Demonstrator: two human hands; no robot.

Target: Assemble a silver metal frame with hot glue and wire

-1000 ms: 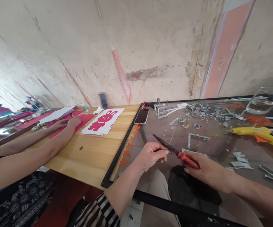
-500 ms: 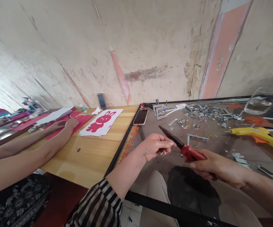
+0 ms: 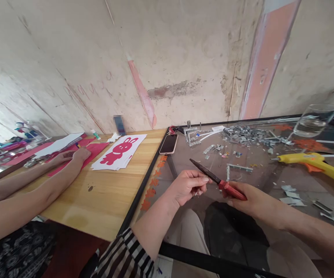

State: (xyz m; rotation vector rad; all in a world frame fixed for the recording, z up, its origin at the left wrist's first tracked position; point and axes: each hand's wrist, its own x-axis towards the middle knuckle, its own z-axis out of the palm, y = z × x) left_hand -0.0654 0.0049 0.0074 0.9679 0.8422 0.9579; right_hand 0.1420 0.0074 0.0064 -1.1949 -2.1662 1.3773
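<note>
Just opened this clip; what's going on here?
The person's right hand grips long, red-handled pliers. The left hand is at their dark jaws, fingers pinched; anything held there is too small to make out. Small silvery-grey pieces litter the glass-topped table, and a yellow glue gun lies to the right. A co-worker's hands are on red paper at the wooden table.
</note>
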